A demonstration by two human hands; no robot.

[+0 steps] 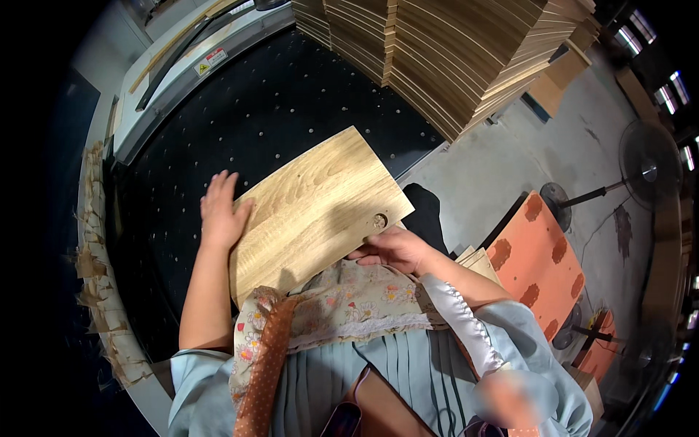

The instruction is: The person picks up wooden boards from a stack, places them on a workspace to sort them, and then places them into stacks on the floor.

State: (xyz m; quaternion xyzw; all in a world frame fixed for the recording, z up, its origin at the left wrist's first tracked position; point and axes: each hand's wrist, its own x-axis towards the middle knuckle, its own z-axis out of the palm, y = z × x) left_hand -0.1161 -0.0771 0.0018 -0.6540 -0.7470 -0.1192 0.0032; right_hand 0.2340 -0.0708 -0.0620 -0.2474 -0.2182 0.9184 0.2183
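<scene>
Beside the wooden board (309, 207), at left, my left hand (220, 222) spreads open, fingers pointing far; my right hand (399, 248) grasps its near edge.

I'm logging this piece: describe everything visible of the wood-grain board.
The rectangular board, pale brown with darker grain, looks wooden. A round recess sits near its right end. It lies aslant, partly over the black table, near side by the apron. The right hand touches its near edge; the spread left hand is at its far edge.
</scene>
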